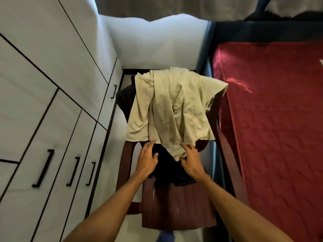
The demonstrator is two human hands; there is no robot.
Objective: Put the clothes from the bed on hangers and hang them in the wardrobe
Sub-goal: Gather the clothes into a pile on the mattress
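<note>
Currently both arms reach forward over the chair (178, 206); left hand (146, 158) flat, fingers straight, tips at the hem of the cream garment (171, 109); right hand (191, 160) splayed, fingers slightly bent, at the hem's lowest point; neither grips anything. Garment is soft, creased cloth draped over the ribbed brown plastic chair back; long axis runs back-to-seat, hem toward the person; dark clothing (167, 173) bunched on the seat; white wardrobe (52, 84) left, red quilted bed (271, 110) right.
</note>
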